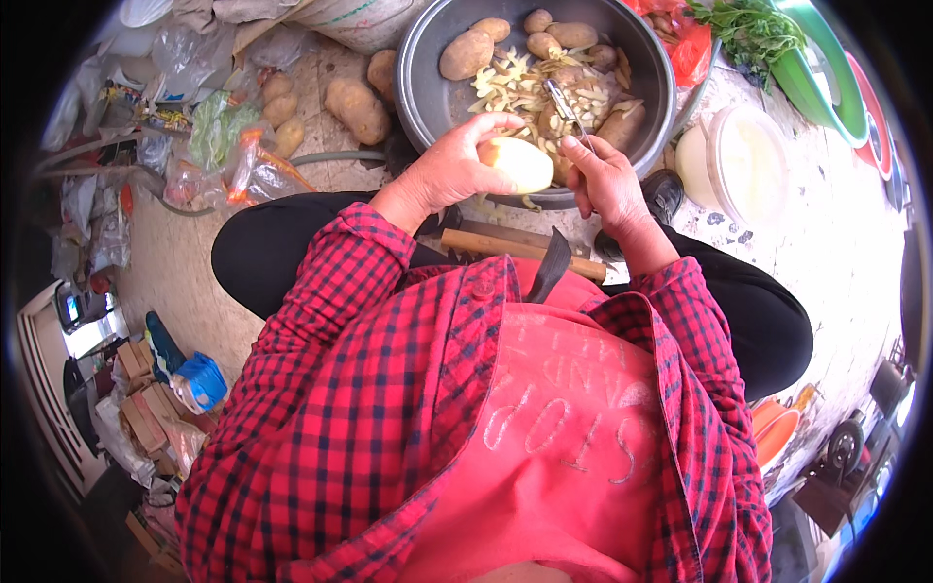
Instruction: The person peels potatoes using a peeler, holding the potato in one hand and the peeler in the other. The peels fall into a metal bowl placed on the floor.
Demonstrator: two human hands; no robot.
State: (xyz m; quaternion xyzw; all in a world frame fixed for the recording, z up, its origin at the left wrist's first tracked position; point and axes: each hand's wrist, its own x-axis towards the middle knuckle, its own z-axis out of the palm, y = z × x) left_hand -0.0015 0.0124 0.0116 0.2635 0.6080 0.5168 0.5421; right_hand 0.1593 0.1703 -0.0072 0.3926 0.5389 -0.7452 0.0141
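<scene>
My left hand (459, 160) holds a peeled, pale yellow potato (519, 165) over the near rim of a large grey basin (426, 95). To its right, my right hand (609, 175) grips the handle of a metal vegetable peeler (561, 102), whose head points up and away from me, apart from the potato. Inside the basin lie many potato peelings (503, 80) and several unpeeled potatoes (466, 55). Some of the basin's contents are hidden behind my hands.
Several unpeeled potatoes (357, 109) lie on the floor left of the basin, near crumpled plastic bags (211, 131). At right stand a lidded white bucket (747, 164) and a green basin (824, 87) with leafy greens (758, 36). A wooden bar (525, 251) lies before me.
</scene>
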